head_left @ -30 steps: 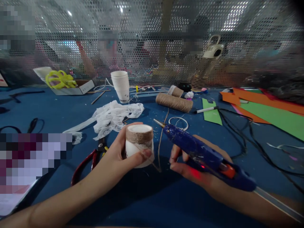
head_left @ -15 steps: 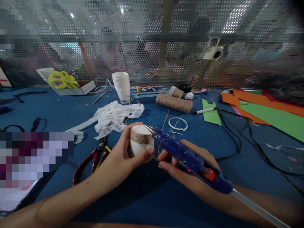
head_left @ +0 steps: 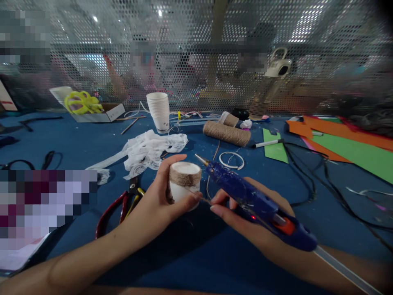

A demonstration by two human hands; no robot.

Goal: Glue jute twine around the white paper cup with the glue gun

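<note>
- White, banded with twine, the small cup (head_left: 185, 181) is up off the counter (head_left: 190, 262), left grip wrapped round it, thumb in front: left hand (head_left: 162, 200) nearest!
- Glue gun (head_left: 242, 192) in the right hand (head_left: 242, 227), long axis slanting up-left, nozzle just right of the rim, apart.
- Right fingertips pinch the loose strand (head_left: 206, 200)!

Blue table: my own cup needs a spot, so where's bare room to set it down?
Bare patches of the blue table show on the near side, between the left forearm and right forearm, and at left, between the white box and white lace. It's crowded farther back around the paper cups and twine roll, and at right around the coloured paper.
</note>
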